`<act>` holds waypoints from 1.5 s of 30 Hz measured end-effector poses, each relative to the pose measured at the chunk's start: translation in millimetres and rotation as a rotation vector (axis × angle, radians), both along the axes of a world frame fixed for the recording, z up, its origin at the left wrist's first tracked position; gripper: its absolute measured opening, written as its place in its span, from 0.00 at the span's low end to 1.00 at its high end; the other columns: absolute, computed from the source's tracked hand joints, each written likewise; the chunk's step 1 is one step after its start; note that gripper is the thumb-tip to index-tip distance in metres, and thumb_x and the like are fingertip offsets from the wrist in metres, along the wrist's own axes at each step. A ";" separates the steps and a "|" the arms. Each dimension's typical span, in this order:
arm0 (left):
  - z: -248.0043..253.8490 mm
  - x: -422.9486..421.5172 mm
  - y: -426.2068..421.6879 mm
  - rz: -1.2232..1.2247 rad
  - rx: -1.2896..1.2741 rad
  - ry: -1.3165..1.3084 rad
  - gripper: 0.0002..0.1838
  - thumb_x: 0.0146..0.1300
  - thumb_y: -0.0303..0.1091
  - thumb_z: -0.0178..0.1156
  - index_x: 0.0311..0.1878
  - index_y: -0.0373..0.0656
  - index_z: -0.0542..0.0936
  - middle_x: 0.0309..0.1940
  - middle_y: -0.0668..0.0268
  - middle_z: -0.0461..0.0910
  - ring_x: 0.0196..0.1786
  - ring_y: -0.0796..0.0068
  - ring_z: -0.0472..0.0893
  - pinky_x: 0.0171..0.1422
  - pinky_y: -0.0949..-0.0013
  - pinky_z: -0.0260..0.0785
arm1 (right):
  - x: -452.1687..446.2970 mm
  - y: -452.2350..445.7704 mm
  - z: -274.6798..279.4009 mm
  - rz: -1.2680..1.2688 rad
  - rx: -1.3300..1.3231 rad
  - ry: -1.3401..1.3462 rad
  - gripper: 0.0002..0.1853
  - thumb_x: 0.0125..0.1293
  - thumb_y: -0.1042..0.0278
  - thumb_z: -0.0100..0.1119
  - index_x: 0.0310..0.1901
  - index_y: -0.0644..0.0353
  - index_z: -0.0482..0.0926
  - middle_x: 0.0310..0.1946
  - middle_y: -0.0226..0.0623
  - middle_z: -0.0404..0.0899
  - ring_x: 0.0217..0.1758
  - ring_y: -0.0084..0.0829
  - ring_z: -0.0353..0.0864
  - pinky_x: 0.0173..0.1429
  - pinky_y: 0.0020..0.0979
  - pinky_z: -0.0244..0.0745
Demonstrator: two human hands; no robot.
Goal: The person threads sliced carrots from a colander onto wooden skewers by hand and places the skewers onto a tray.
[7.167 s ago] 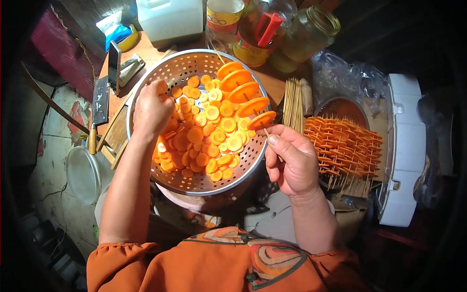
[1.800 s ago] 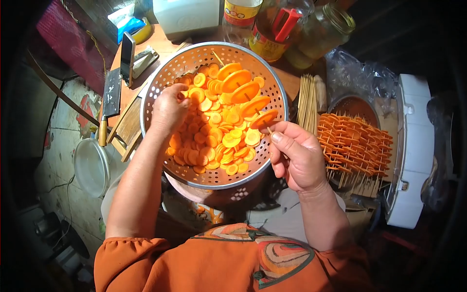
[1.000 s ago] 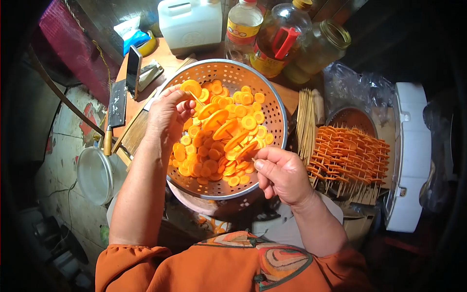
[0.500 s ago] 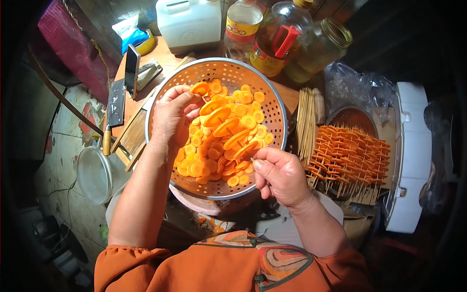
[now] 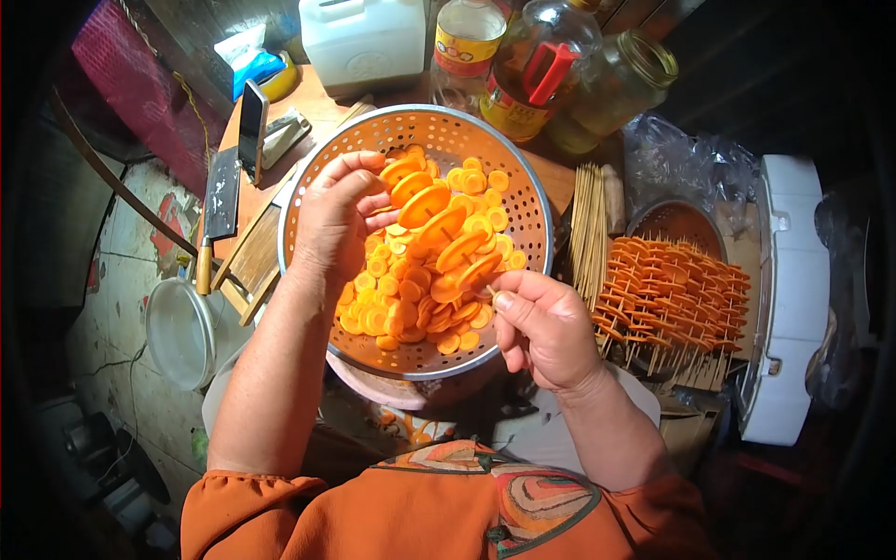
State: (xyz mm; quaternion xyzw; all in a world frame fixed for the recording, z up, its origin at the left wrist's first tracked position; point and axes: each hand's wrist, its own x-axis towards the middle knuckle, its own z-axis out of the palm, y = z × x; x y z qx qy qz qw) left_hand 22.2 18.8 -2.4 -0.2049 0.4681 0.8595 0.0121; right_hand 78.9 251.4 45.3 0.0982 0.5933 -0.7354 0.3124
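Note:
A bamboo skewer carrying several spaced carrot slices (image 5: 441,227) slants over a perforated metal colander (image 5: 539,210). My right hand (image 5: 546,327) pinches the skewer's lower end between thumb and fingers. Beside the upper end, my left hand (image 5: 341,210) has its fingers apart, close to the topmost slice; whether a fingertip touches that slice I cannot tell. Below the skewer, loose carrot slices (image 5: 375,319) are heaped in the colander.
Filled carrot skewers (image 5: 677,294) are stacked at the right, beside a bundle of bare skewers (image 5: 588,229). A cleaver (image 5: 222,196) and a phone (image 5: 252,131) are at the left. Bottles (image 5: 467,47), a jar (image 5: 616,89) and a white jug (image 5: 362,47) stand behind.
The left fingers have spread from the topmost slice, which they were pinching near the skewer's upper end. The right hand keeps its pinch and has shifted slightly.

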 end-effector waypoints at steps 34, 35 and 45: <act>-11.1 -14.4 -23.5 0.067 0.025 -0.133 0.13 0.55 0.21 0.59 0.44 0.41 0.72 0.32 0.63 0.79 0.28 0.74 0.80 0.30 0.76 0.73 | 0.5 4.0 -0.5 0.076 0.044 -0.054 0.12 0.66 0.69 0.52 0.46 0.68 0.74 0.18 0.30 0.73 0.12 0.16 0.67 0.16 0.15 0.62; -9.0 -12.8 -24.0 0.074 0.009 -0.125 0.13 0.55 0.21 0.59 0.43 0.41 0.72 0.32 0.63 0.79 0.28 0.74 0.80 0.30 0.76 0.74 | 0.8 3.3 -0.1 0.077 0.041 -0.051 0.12 0.66 0.69 0.52 0.46 0.68 0.74 0.18 0.30 0.73 0.12 0.16 0.67 0.16 0.15 0.62; -10.9 -10.4 -26.7 0.082 -0.025 -0.111 0.09 0.56 0.23 0.59 0.40 0.41 0.74 0.30 0.65 0.80 0.30 0.77 0.81 0.33 0.75 0.76 | 1.5 0.3 1.5 0.105 0.056 -0.033 0.13 0.66 0.69 0.52 0.46 0.69 0.74 0.18 0.31 0.73 0.12 0.16 0.67 0.17 0.15 0.63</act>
